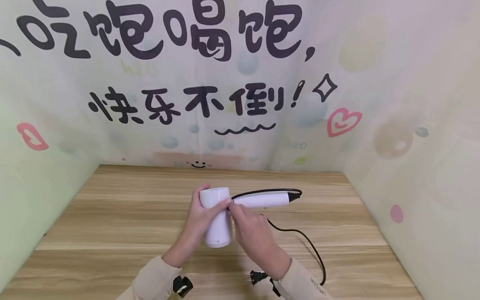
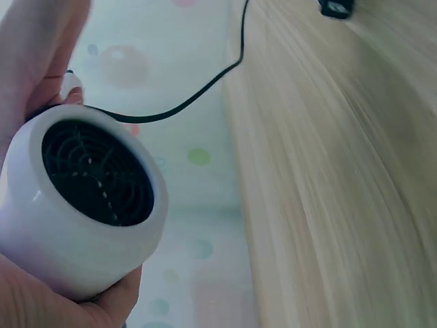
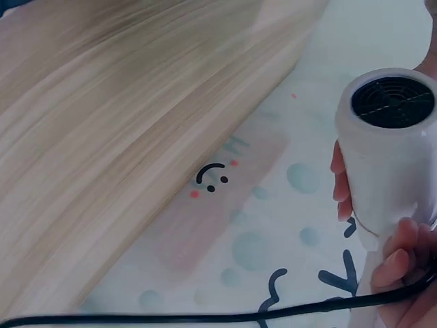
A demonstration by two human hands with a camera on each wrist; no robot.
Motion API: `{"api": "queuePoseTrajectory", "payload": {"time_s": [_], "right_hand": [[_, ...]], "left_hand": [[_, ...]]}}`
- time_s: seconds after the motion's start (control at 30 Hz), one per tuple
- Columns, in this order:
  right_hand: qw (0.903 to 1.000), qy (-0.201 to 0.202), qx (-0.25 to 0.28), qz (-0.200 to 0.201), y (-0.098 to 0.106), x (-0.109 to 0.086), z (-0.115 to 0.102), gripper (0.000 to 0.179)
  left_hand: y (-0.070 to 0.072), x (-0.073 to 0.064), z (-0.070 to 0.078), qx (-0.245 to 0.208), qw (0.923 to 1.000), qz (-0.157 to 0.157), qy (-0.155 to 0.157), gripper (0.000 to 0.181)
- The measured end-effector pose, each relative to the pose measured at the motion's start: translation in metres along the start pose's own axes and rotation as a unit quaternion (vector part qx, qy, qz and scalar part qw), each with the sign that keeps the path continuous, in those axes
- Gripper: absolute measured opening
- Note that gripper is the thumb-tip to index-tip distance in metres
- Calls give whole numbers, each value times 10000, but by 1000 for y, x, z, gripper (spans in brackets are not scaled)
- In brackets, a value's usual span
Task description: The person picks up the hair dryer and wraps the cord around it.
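A white hair dryer (image 1: 218,228) is held over the table in the head view, its handle (image 1: 268,199) pointing right. My left hand (image 1: 200,214) grips the barrel from the left, thumb across the front. In the left wrist view the barrel's round end shows a dark grille (image 2: 97,174). Where handle meets barrel, my right hand (image 1: 255,229) has its fingers curled and pinches the black power cord (image 1: 262,191), which doubles back along the handle. The right wrist view shows these fingers (image 3: 401,249) right at the joint; the palm is hidden.
The cord's loose length curves down the right side of the wooden table (image 1: 123,221). Its black plug (image 1: 257,277) lies near the right sleeve. A printed wall (image 1: 210,141) stands behind the table, with side walls left and right.
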State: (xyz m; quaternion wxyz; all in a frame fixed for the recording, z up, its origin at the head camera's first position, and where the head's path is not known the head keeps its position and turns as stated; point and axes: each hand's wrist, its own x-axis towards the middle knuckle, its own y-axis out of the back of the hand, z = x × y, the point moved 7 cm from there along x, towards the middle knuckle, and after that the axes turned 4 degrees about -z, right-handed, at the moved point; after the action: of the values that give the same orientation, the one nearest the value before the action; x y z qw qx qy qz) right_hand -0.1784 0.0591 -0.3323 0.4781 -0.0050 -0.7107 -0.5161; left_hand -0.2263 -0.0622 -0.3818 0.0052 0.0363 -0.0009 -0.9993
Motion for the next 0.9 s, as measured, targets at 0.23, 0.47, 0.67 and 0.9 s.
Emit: {"api": "queuePoseTrajectory", "payload": {"time_s": [0.23,0.47,0.67,0.9], "right_hand": [[9992,270,-86,269,1,-5,0,9],[9989,-142,445,80,0,-6,5,10],[9575,-1475,2043,-1401,-19,-12,22,25],[8242,-2666,4174,-2745,-43,-22,39,33]], "left_hand": [[-2,2,-8,-372,9983,-173,415,75],[0,8,-13,-815,9964,70,233,70],[3,12,-18,-998,9947,188,164,68],[3,12,-20,-893,9960,-6,64,67]]}}
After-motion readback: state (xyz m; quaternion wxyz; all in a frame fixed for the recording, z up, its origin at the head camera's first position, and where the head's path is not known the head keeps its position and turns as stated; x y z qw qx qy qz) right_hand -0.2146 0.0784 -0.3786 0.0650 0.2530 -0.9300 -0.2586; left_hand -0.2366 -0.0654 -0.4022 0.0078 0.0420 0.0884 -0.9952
